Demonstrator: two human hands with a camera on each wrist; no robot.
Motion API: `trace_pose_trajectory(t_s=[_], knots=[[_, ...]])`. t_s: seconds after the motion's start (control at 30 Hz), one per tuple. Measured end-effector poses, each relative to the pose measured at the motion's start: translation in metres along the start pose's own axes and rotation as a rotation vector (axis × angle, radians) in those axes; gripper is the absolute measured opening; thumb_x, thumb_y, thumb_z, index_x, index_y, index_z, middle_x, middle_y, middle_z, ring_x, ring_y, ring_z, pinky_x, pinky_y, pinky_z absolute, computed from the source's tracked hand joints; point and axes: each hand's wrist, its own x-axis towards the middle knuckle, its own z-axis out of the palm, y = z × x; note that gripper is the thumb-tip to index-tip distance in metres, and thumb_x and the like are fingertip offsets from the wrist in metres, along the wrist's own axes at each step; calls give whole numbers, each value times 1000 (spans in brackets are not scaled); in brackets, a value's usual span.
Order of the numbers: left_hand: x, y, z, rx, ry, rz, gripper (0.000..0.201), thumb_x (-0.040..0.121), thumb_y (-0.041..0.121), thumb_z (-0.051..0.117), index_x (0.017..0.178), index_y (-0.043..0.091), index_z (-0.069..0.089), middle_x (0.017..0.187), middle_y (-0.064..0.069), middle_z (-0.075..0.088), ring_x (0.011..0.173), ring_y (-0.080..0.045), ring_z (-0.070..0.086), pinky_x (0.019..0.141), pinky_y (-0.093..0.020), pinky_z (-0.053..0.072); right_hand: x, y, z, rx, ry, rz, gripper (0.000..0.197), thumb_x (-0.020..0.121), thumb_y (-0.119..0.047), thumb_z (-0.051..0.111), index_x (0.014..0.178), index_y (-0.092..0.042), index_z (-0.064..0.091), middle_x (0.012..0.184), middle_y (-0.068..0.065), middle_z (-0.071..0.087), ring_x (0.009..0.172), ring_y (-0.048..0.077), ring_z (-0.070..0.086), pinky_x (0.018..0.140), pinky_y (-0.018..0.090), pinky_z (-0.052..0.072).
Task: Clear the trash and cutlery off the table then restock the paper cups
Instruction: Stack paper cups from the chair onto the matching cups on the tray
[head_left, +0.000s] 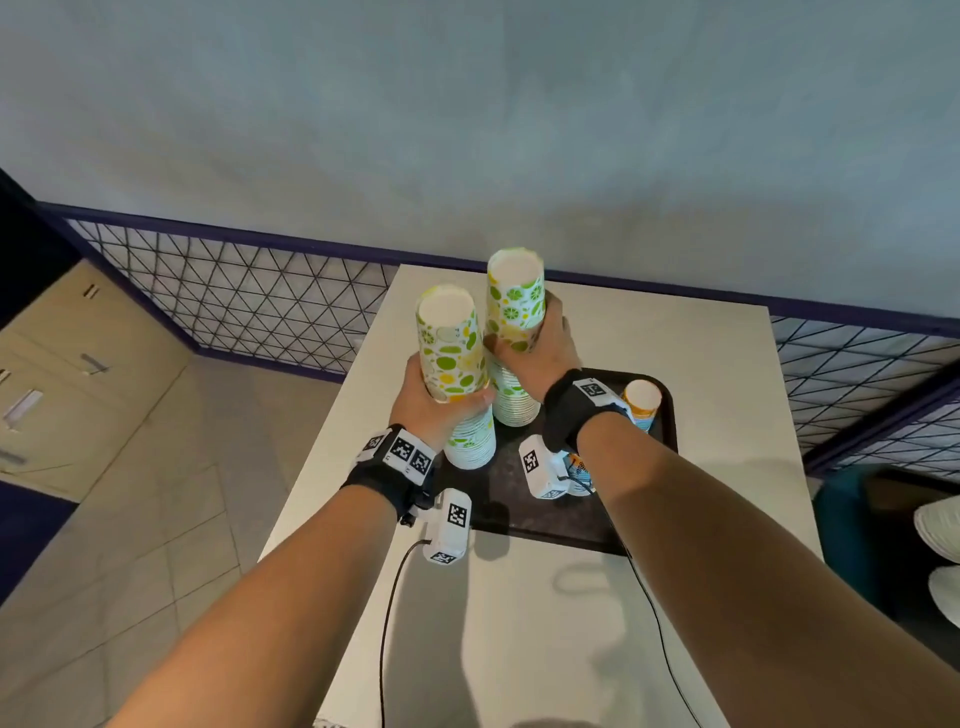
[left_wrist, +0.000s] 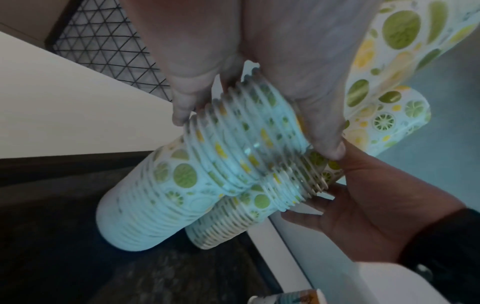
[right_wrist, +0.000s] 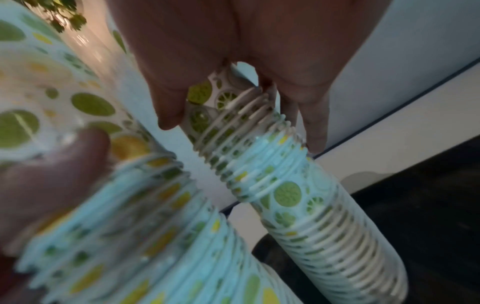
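Note:
Two tall stacks of upside-down paper cups with lime and lemon prints stand on a black tray (head_left: 524, 514). My left hand (head_left: 441, 400) grips the left stack (head_left: 452, 358) around its middle, seen close in the left wrist view (left_wrist: 233, 144). My right hand (head_left: 545, 343) grips the right stack (head_left: 514, 312), whose ribbed rims show in the right wrist view (right_wrist: 259, 156). The lower cups of each stack (left_wrist: 145, 207) rest on the tray. Both stacks lean close together, almost touching.
The tray lies on a white table (head_left: 717, 415) against a grey wall. A shorter orange and blue cup stack (head_left: 642, 402) stands at the tray's right, behind my right wrist. A wire mesh panel (head_left: 234, 296) runs left; cabinet drawers (head_left: 62, 374) stand on the floor.

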Motion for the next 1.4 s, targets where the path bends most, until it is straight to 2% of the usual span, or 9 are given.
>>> trace_pose_trajectory(t_s=[0.17, 0.47, 0.63, 0.77, 0.97, 1.07, 1.17, 1.3, 1.4], knots=[[12, -24, 1, 93, -73, -85, 121, 36, 71, 96, 139, 29, 46, 132, 5, 68, 121, -21, 66, 108, -52, 53, 3, 17, 5, -115, -55, 94, 92, 76, -49, 83, 147, -24, 30, 131, 8, 56, 121, 30, 58, 98, 40, 49], [10, -17, 0, 202, -98, -127, 114, 48, 54, 95, 145, 26, 43, 137, 2, 64, 126, -25, 63, 109, -48, 51, 2, 21, 7, -198, -78, 138, 90, 76, -49, 82, 145, -20, 32, 132, 8, 59, 123, 31, 58, 100, 43, 50], [-6, -11, -2, 234, -39, -189, 138, 47, 52, 98, 160, 19, 26, 153, -6, 55, 139, -29, 55, 115, -46, 46, -7, 13, -10, -230, -111, 175, 109, 77, -44, 83, 156, -20, 13, 148, 14, 47, 134, 35, 50, 105, 47, 47], [-36, -17, -10, 264, 2, -279, 102, 69, 35, 96, 150, 12, 39, 143, -14, 59, 127, -30, 61, 105, -41, 49, -37, 10, -47, -158, -65, 131, 102, 81, -38, 81, 158, -22, 16, 155, 13, 42, 138, 32, 47, 111, 42, 42], [-107, -36, 8, 259, -224, -244, 72, 42, 59, 86, 98, 20, 63, 91, 1, 68, 84, -18, 65, 81, -38, 52, -112, 44, -127, -34, 9, 98, 82, 79, -50, 78, 146, -37, 32, 146, -5, 50, 118, 17, 61, 97, 36, 55], [-145, -44, 39, 273, -327, -183, 64, 51, 60, 87, 102, 27, 66, 96, 1, 68, 87, -17, 67, 85, -36, 53, -159, 71, -173, 80, 62, 129, 74, 83, -37, 81, 144, -29, 41, 135, -8, 53, 114, 11, 58, 83, 14, 51], [-170, -43, 85, 274, -424, -144, 62, 56, 60, 86, 107, 32, 65, 102, 1, 65, 88, -25, 72, 81, -34, 54, -207, 108, -220, 164, 129, 162, 65, 83, -27, 82, 138, -26, 48, 131, -8, 56, 113, 10, 61, 85, 17, 53], [-196, -26, 168, 286, -579, -41, 50, 62, 55, 87, 106, 47, 64, 102, 3, 65, 74, -6, 65, 78, -30, 56, -265, 174, -277, 94, 250, 205, 56, 81, -22, 84, 126, -31, 52, 123, -11, 60, 110, 13, 64, 80, 17, 55], [-212, -6, 232, 299, -677, 41, 44, 74, 37, 92, 106, 47, 64, 102, 5, 65, 71, -2, 63, 75, -24, 56, -305, 217, -319, 22, 328, 255, 53, 82, -24, 84, 127, -21, 55, 121, -4, 63, 107, 18, 66, 76, 10, 52]])
